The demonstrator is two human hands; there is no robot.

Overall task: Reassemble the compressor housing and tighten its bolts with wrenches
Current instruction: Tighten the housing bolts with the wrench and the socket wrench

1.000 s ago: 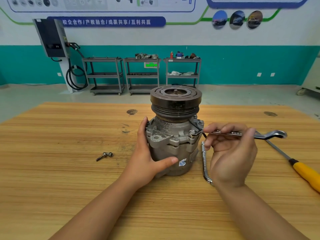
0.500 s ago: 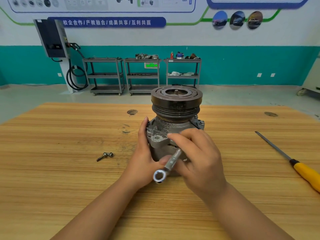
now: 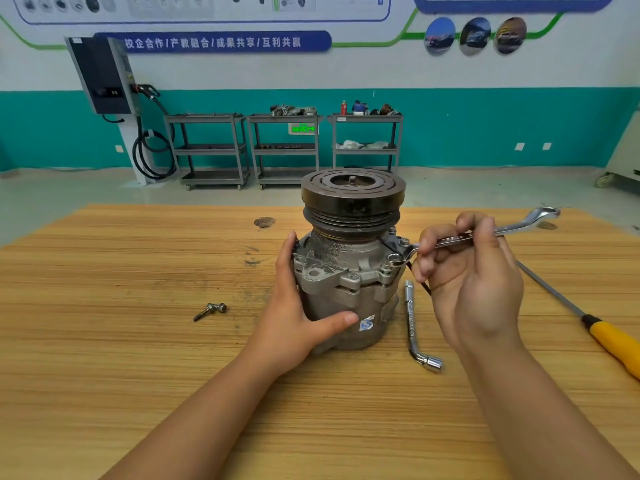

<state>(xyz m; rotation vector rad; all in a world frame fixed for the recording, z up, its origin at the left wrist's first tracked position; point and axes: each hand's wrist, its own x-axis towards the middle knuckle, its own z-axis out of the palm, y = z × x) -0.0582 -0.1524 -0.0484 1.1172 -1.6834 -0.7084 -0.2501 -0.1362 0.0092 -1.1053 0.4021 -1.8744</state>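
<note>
Compressor housing stands upright near the middle of the wooden bench, with its dark grooved pulley on top. Left hand cups the housing's left side, thumb across the front, its grip wrapped round the body. Right hand has its grip pinched on the shank of a ring wrench. The wrench's ring end rests at the housing's right flange, just beside a bolt head, and its other end points up and right. An L-shaped socket wrench lies on the bench just right of the housing. Two loose bolts lie to the left, apart from it. A yellow-handled screwdriver lies at the far right.
</note>
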